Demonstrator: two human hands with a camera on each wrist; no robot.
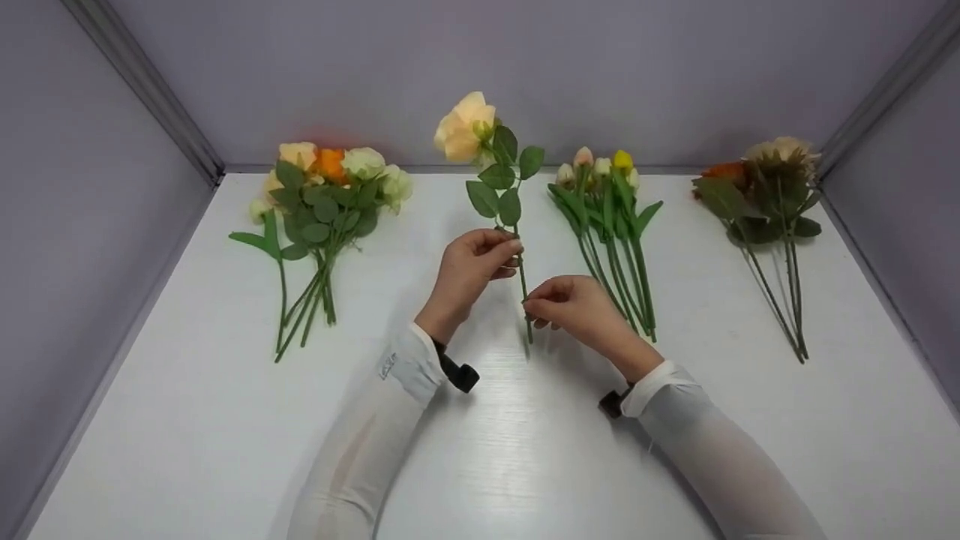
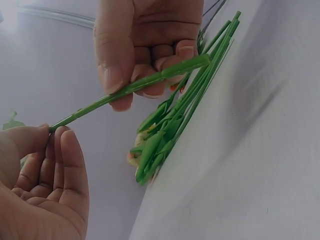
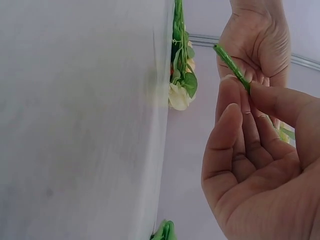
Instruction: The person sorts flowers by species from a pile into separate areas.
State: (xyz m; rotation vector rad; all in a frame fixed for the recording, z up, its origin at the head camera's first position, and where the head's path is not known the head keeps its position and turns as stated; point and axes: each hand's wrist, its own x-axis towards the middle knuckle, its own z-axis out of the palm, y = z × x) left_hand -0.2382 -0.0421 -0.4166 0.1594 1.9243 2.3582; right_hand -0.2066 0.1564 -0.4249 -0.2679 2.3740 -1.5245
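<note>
A peach-coloured rose [image 1: 466,127] with green leaves is held up over the middle of the table, its bloom towards the back wall. My left hand [image 1: 476,266] pinches its stem just below the leaves, between thumb and fingers. Lower down, near the cut end, my right hand [image 1: 574,309] pinches the same stem [image 2: 145,82] between thumb and forefinger. In the right wrist view the stem's end [image 3: 227,60] sticks out past the right thumb and fingertip. The left hand [image 3: 257,45] shows behind it there.
On the white table [image 1: 495,450], a bunch of roses in peach, orange and white [image 1: 330,195] lies at left, a single leafy stem beside it. Tulips [image 1: 611,210] lie right of the middle, several darker-leaved flowers [image 1: 765,187] at far right. Grey walls [image 1: 525,60] enclose the back and sides.
</note>
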